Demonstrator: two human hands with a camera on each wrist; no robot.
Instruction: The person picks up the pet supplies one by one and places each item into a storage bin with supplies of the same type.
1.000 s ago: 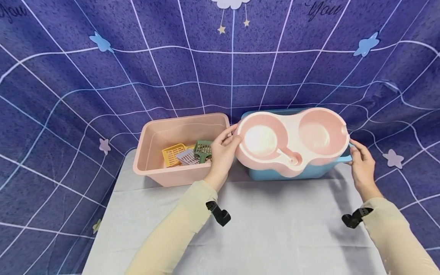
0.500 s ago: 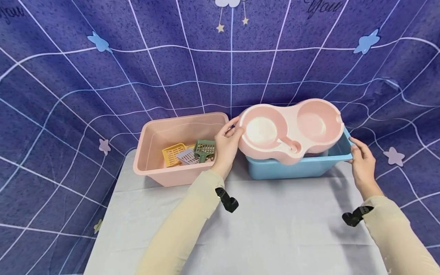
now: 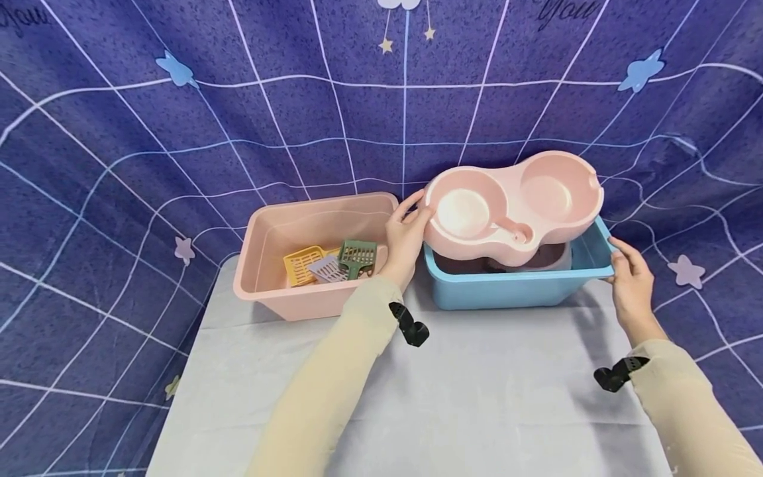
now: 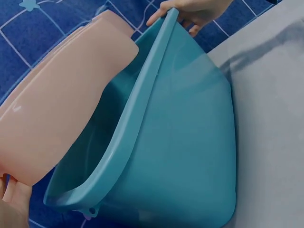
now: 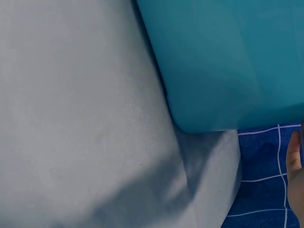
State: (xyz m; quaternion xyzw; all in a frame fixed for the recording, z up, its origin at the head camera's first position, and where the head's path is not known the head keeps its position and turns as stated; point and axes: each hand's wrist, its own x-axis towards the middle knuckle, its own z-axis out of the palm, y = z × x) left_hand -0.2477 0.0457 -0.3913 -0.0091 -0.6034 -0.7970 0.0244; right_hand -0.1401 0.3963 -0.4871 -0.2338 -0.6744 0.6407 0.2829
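In the head view my left hand (image 3: 405, 245) grips the left end of a pink double pet bowl (image 3: 514, 189). The bowl has two round hollows joined by a narrow channel. It is held tilted over the back of a blue plastic bin (image 3: 507, 293). My right hand (image 3: 633, 285) holds the bin's right rim, thumb on the near side. From the left wrist view, the bowl's pink underside (image 4: 71, 99) stands apart from the bin's front rim. Part of a translucent, brownish item (image 3: 554, 257) shows inside the bin, mostly hidden by the bowl.
To the left stands a pink bin (image 3: 316, 308) holding a yellow slotted scoop (image 3: 301, 265), a grey one (image 3: 329, 268) and a green one (image 3: 357, 255). Both bins rest on a white-covered table (image 3: 477, 384), against a blue patterned curtain (image 3: 310, 112).
My left hand has moved the pink double bowl up and toward the back, uncovering the blue bin's front rim and part of its inside. My right hand stays at the bin's right rim.
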